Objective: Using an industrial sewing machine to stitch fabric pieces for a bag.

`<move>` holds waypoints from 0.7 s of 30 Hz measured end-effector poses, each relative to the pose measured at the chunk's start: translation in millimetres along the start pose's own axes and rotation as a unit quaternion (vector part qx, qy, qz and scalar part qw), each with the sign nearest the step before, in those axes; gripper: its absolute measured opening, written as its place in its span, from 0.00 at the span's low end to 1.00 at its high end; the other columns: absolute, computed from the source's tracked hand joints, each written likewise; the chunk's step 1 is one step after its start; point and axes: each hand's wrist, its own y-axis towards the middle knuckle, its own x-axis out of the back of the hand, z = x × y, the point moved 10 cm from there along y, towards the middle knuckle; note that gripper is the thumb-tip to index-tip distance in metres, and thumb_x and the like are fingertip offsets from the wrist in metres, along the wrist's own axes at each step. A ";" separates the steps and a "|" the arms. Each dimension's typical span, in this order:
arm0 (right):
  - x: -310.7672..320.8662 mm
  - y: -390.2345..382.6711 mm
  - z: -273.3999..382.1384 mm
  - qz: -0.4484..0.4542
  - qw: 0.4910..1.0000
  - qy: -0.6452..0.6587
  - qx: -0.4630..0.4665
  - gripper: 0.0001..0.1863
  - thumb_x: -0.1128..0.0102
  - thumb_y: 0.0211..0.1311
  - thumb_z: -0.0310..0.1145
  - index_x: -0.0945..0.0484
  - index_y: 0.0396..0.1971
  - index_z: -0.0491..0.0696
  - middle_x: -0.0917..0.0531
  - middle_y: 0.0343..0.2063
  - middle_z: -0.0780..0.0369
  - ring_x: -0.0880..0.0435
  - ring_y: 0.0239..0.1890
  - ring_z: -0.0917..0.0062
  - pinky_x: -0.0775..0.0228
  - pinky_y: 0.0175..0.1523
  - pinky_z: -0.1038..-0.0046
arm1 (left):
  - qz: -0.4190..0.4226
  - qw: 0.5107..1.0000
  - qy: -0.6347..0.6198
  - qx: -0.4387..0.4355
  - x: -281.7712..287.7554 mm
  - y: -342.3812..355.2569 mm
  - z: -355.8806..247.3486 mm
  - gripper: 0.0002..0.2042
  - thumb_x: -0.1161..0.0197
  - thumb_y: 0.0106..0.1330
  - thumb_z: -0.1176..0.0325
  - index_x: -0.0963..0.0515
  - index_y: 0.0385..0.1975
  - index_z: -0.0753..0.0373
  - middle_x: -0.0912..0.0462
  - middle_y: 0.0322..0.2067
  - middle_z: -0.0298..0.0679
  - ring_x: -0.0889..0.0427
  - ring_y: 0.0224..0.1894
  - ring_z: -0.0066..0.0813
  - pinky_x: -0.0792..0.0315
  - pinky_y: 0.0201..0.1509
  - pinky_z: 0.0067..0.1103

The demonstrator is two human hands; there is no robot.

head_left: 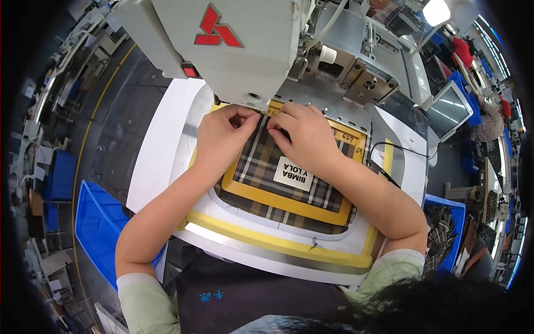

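A dark plaid fabric piece [253, 161] lies under a yellow template frame [278, 204], with a white printed label [293, 173] on it. The head of a large pale sewing machine [233, 61] stands over the far edge. My left hand [225, 133] is closed in a pinch at the fabric's far edge, just below the machine head. Close beside it, my right hand [306, 133] has its fingers curled in toward the thumb over the plaid. Whatever either pinch holds is hidden or too fine to make out.
Yellow tape [278, 247] edges the white work plate, where a tuft of loose thread [316, 245] lies. A thin black tool [384, 173] rests right of the frame. Blue bins stand at left [100, 222] and right [453, 222]. A screen [449, 111] stands back right.
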 end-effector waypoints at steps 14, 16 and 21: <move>-2.1 -0.4 -0.6 0.005 1.000 0.002 -0.006 0.03 0.40 0.51 0.29 0.24 0.26 0.47 0.25 0.27 0.62 0.25 0.32 0.66 0.37 0.39 0.67 | -0.012 0.999 -0.020 0.022 -1.9 1.5 5.8 0.10 0.38 0.56 0.67 0.19 0.30 0.69 0.19 0.20 0.36 0.24 0.22 0.19 0.31 0.30 0.17; -1.1 0.1 -0.2 0.006 1.000 0.001 -0.006 0.03 0.40 0.50 0.29 0.24 0.26 0.47 0.25 0.27 0.62 0.25 0.32 0.66 0.37 0.39 0.67 | -0.013 1.000 -0.012 0.020 -1.7 1.2 4.1 0.10 0.38 0.56 0.67 0.19 0.30 0.69 0.19 0.20 0.36 0.24 0.22 0.19 0.31 0.30 0.17; -1.0 0.1 -0.7 0.004 1.000 0.002 -0.005 0.03 0.40 0.50 0.29 0.24 0.26 0.47 0.25 0.27 0.62 0.25 0.33 0.66 0.37 0.39 0.67 | -0.017 1.000 -0.003 0.016 -1.1 1.7 2.7 0.10 0.38 0.56 0.67 0.19 0.29 0.69 0.19 0.20 0.36 0.23 0.22 0.20 0.31 0.30 0.17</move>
